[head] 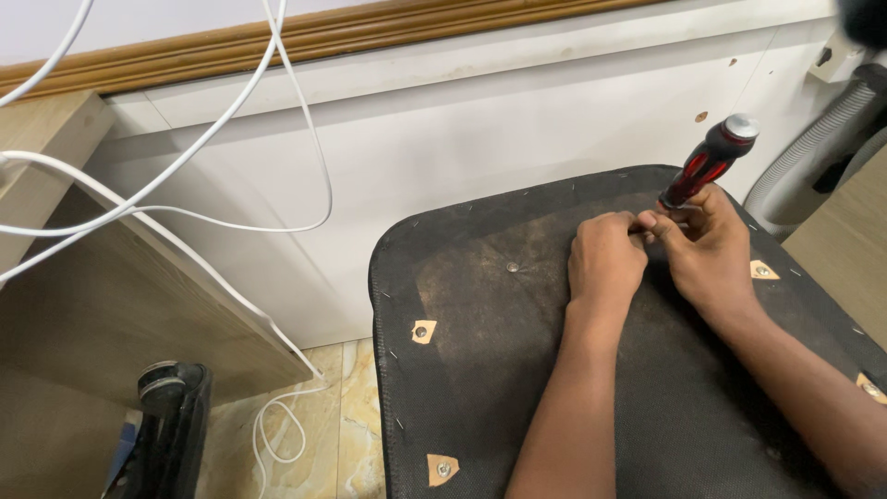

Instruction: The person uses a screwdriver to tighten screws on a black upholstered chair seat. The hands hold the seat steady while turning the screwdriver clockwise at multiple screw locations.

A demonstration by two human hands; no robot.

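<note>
Furniture workshop: upturned chair seat [517, 370], screwdriver [710, 159]

Screwdriver [710, 164] above seat base [480, 351]; cables [231, 185] lie left.

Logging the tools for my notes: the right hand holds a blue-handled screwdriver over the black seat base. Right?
Not quite. The head view shows the screwdriver handle is red and black, not blue. The right hand does hold it over the black seat base.
</note>
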